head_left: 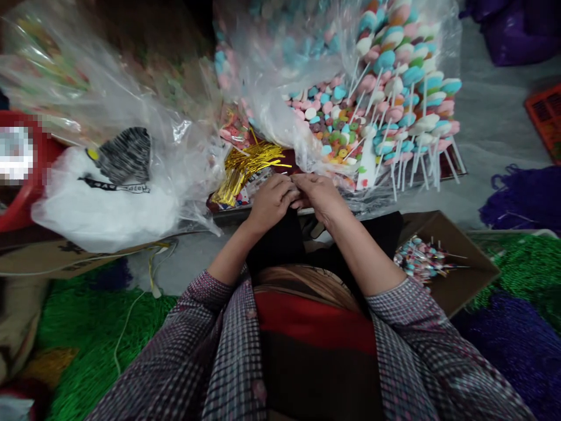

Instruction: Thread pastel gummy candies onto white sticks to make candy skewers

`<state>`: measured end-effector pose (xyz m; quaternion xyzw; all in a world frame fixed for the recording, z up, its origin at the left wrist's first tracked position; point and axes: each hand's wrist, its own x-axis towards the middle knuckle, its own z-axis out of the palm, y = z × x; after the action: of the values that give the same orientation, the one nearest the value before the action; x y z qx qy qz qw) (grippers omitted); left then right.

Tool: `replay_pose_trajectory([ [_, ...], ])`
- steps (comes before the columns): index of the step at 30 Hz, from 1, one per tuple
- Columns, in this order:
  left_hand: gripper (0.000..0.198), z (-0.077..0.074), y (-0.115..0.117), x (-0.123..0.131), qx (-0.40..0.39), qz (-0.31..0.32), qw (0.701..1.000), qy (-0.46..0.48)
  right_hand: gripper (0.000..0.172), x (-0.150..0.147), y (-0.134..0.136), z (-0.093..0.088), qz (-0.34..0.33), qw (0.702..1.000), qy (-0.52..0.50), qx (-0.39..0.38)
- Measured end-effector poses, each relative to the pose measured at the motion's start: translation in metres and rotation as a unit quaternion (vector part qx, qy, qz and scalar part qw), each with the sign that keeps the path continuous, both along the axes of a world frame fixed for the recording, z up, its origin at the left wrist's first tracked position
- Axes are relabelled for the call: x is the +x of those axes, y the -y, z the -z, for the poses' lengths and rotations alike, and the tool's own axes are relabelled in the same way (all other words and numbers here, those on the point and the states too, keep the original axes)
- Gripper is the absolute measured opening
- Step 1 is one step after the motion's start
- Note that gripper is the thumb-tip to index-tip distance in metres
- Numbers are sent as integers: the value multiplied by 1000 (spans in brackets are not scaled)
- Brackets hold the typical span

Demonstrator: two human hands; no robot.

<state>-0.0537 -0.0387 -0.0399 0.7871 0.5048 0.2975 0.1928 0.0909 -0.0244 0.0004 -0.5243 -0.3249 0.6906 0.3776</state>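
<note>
My left hand (276, 196) and my right hand (316, 193) meet at the near edge of the table, fingertips together. Both are closed in a pinch, and whatever they pinch is hidden behind the fingers. Just left of them lies a bundle of gold twist ties (248, 166), spread over printed wrappers. Ahead and to the right, loose pink, white and blue candies (326, 105) spill out of a clear plastic bag (267, 111). Candy skewers on white sticks (403, 93) are piled up at the right.
White plastic bags (118, 210) with a grey knitted piece (127, 155) on top stand at the left, beside a red container (37, 152). A cardboard box (460, 275) holding wrapped candy sticks (421, 257) is at my right. Green strands (87, 327) and purple strands (512, 345) cover parts of the floor.
</note>
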Motion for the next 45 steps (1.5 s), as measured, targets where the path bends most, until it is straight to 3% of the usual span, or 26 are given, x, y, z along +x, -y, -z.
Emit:
replay_pose_trajectory([
  [4,23,-6,6,-3,-12,-8,996,92,19,-2,-5,4,-33,998,46,9],
  [7,25,-9,13,-4,7,-14,990,138,13,-1,-7,11,-70,982,161,64],
  [9,27,-10,15,-5,20,-30,987,155,9,0,-6,15,-85,940,287,162],
  [11,31,-11,14,-9,28,-66,989,129,16,1,-2,16,-108,869,414,249],
  [13,32,-10,8,-15,25,-111,992,55,22,1,2,14,-140,810,500,271],
  [15,32,-10,2,-22,10,-141,989,-36,28,3,5,12,-160,791,533,253],
  [17,30,-10,-2,-26,-10,-147,983,-107,31,6,6,13,-156,803,518,250],
  [19,25,-12,-4,-27,-26,-147,978,-147,31,12,5,18,-133,833,470,261],
  [23,13,-23,-6,-20,-63,-159,967,-189,30,23,4,29,-81,901,350,244],
  [27,17,-26,-12,-16,-74,-152,964,-204,31,26,5,31,-69,937,272,208],
  [30,19,-20,-16,-22,-53,-161,976,-137,32,26,7,30,-53,950,243,188],
  [34,29,-19,-19,-28,10,-164,982,94,33,25,13,27,-34,949,221,223],
  [37,31,-33,-19,-17,-14,-144,932,333,43,19,19,21,-65,944,182,267],
  [41,12,-58,-19,12,-150,-101,794,580,77,4,28,13,-129,948,80,278],
  [43,12,-66,-20,23,-178,-103,750,629,74,0,33,11,-105,959,17,263],
  [45,18,-69,-20,30,-182,-124,726,652,50,0,36,8,-43,971,-23,234],
])
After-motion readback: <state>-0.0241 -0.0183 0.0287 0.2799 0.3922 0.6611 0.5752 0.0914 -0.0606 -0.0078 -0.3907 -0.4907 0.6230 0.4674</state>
